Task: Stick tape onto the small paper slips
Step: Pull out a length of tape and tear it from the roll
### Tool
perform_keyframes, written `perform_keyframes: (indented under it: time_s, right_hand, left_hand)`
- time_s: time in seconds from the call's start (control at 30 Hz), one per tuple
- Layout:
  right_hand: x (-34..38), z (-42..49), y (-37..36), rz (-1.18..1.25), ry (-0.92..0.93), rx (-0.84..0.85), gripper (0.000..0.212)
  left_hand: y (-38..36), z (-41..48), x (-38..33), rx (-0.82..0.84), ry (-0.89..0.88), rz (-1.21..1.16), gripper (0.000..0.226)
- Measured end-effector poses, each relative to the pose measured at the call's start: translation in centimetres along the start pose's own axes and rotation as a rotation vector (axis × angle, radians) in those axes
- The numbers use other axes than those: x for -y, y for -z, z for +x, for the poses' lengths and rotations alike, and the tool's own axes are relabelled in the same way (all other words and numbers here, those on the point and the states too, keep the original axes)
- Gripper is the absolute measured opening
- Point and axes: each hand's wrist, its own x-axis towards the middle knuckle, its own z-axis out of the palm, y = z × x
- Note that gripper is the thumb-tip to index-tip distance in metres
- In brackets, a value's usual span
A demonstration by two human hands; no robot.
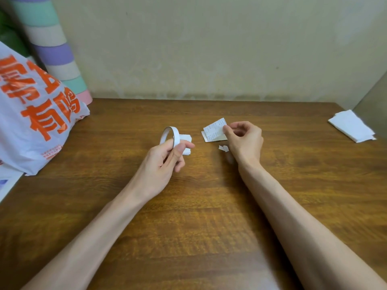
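Note:
My left hand (167,158) grips a thin white tape roll (169,136) upright, just above the wooden table (188,206). Behind that hand lies a small stack of white paper slips (187,143), partly hidden by my thumb. My right hand (244,141) pinches the edge of a printed paper slip (215,127) and lifts it off a second pile of slips (211,138) lying at the table's middle. Two tiny white scraps (223,148) lie on the wood just left of my right wrist.
A white plastic bag with orange lettering (35,114) fills the left side of the table. A striped pastel roll (56,53) leans against the wall behind it. Folded white papers (354,128) lie at the far right edge, next to a wall corner.

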Motion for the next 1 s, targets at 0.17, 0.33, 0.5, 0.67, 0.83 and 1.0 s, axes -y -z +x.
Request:
perform_keyframes:
  time_s: [0.17,0.33,0.5,0.67,0.83,1.0]
  right_hand:
    - [-0.5,-0.2,-0.4,-0.279,0.181,0.058,0.023]
    - [2.1,-3.3,0.3,-0.055,0.378,0.255,0.008]
    - [3.9,-7.4,1.1,0.073,0.634,0.362,0.017]
    - [2.6,-7.8,0.8,0.045,0.737,0.249,0.023]
    - [1.7,-8.1,0.6,0.03,0.838,0.167,0.018]
    - [1.6,-8.4,0.5,0.003,0.867,0.146,0.019]
  left_hand:
    - [-0.3,0.1,0.4,-0.001,0.007,-0.108,0.015]
    - [-0.3,0.0,0.4,0.018,-0.064,-0.079,0.02]
    - [0.1,-0.1,0.1,0.015,-0.087,-0.022,0.03]
    - [0.4,-0.3,0.1,0.023,-0.091,0.017,0.03]
    - [0.4,-0.2,-0.3,0.008,-0.115,0.058,0.029]
    - [0.6,-0.4,-0.5,0.079,-0.09,0.043,0.02]
